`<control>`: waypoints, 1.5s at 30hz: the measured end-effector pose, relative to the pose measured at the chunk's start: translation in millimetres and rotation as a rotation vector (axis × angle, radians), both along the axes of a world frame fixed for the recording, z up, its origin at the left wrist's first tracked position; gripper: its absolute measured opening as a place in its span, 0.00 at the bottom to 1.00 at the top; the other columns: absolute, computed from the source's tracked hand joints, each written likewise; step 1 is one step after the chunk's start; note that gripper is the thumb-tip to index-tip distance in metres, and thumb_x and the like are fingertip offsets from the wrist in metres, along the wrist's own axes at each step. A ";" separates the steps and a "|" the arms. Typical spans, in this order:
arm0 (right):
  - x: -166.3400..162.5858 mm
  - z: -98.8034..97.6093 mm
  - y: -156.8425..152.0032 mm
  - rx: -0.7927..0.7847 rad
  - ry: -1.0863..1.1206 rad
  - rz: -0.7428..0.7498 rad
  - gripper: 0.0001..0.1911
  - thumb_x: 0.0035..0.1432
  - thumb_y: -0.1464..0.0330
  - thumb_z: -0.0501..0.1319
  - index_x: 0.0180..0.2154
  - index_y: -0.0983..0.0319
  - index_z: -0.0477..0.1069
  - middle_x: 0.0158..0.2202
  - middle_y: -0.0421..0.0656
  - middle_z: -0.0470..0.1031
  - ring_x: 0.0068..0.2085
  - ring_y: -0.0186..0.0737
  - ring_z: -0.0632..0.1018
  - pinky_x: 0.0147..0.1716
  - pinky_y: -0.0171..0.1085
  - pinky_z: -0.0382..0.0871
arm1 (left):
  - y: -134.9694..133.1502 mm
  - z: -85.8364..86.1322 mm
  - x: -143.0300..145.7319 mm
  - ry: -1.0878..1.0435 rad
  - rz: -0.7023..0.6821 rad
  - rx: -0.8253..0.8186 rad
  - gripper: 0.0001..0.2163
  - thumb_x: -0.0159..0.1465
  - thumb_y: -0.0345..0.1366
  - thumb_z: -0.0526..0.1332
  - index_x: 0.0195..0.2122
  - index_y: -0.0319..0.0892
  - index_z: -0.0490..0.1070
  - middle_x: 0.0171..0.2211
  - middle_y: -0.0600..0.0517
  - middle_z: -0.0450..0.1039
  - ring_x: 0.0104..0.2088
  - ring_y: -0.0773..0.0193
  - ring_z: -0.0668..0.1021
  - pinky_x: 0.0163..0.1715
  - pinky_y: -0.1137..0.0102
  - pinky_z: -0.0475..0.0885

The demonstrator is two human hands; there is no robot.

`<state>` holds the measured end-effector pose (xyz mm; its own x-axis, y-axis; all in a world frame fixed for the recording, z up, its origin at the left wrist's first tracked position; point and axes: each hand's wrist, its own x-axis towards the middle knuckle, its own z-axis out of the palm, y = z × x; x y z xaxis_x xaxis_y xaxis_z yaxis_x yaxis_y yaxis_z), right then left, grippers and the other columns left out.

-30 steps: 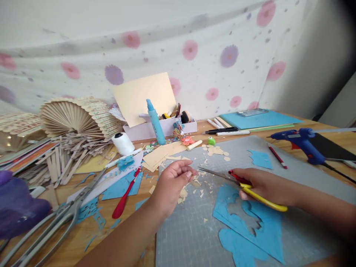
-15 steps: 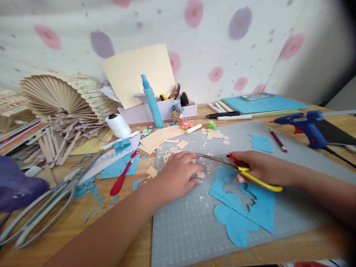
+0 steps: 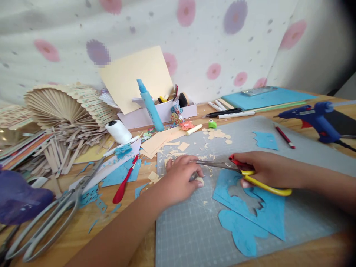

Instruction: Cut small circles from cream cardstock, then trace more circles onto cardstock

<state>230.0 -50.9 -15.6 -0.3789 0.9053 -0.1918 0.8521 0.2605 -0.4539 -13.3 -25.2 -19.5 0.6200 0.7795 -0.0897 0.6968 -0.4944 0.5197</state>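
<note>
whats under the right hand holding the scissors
Blue paper with a cut-out hole lies on the grey cutting mat below the right hand and scissors. The paper directly beneath the hand is hidden.

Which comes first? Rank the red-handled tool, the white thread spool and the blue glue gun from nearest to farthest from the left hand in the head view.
1. Red-handled tool, just left of the left hand.
2. White thread spool, farther back-left.
3. Blue glue gun, far right.
</note>
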 end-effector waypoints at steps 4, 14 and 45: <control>-1.4 4.2 0.0 -0.031 -0.049 0.024 0.12 0.48 0.59 0.60 0.28 0.58 0.60 0.27 0.41 0.70 0.30 0.45 0.72 0.26 0.38 0.60 | -2.7 -0.8 -1.5 -0.029 -0.033 0.061 0.04 0.57 0.29 0.61 0.32 0.44 0.69 0.51 0.46 0.67 0.57 0.49 0.63 0.56 0.39 0.39; -0.4 7.8 -1.0 -0.016 -0.018 0.054 0.11 0.48 0.63 0.60 0.26 0.58 0.57 0.24 0.37 0.64 0.26 0.39 0.67 0.24 0.35 0.56 | 0.1 1.5 -6.4 -0.076 -0.183 0.220 0.03 0.60 0.30 0.58 0.29 0.44 0.67 0.30 0.53 0.73 0.35 0.60 0.73 0.41 0.61 0.65; -1.8 0.6 -4.9 0.079 -0.106 0.014 0.09 0.50 0.63 0.59 0.31 0.59 0.60 0.29 0.43 0.72 0.29 0.44 0.72 0.26 0.36 0.60 | 3.6 0.5 -2.6 -0.618 0.224 -0.178 0.04 0.55 0.36 0.59 0.26 0.42 0.66 0.24 0.56 0.64 0.26 0.67 0.68 0.28 0.70 0.63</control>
<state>228.1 -55.8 -14.9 -0.3727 0.9141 -0.1596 0.8903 0.3038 -0.3392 -15.9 -21.6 -19.0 0.4241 0.9011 0.0902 0.3217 -0.2431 0.9151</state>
